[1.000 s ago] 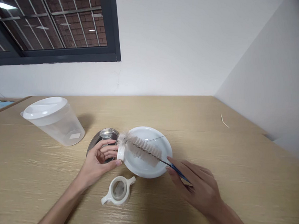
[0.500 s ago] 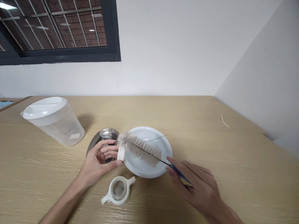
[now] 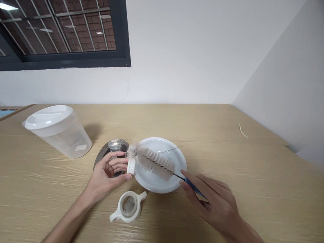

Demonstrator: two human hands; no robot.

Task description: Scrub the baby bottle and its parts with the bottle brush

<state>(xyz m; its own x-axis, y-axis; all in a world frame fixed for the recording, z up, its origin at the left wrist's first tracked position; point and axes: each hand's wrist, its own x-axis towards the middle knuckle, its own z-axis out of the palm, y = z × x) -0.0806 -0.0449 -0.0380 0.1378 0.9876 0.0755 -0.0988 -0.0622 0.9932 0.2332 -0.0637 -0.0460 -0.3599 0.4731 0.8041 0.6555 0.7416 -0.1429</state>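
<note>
My right hand grips the blue handle of a bottle brush with white bristles and a twisted wire stem. The brush slants over a white bowl, its tip up and to the left. Between the thumb and fingers of my left hand is a small white cap, with the bristle tip against its upper edge. I cannot see inside the cap. Below the left hand, a white two-handled tea strainer lies on the table.
Partly behind my left hand sits a round steel dish with a shiny rounded piece in it. A clear plastic pitcher with a white lid stands at the left. One thin pale strip lies at the right. Walls border the wooden table.
</note>
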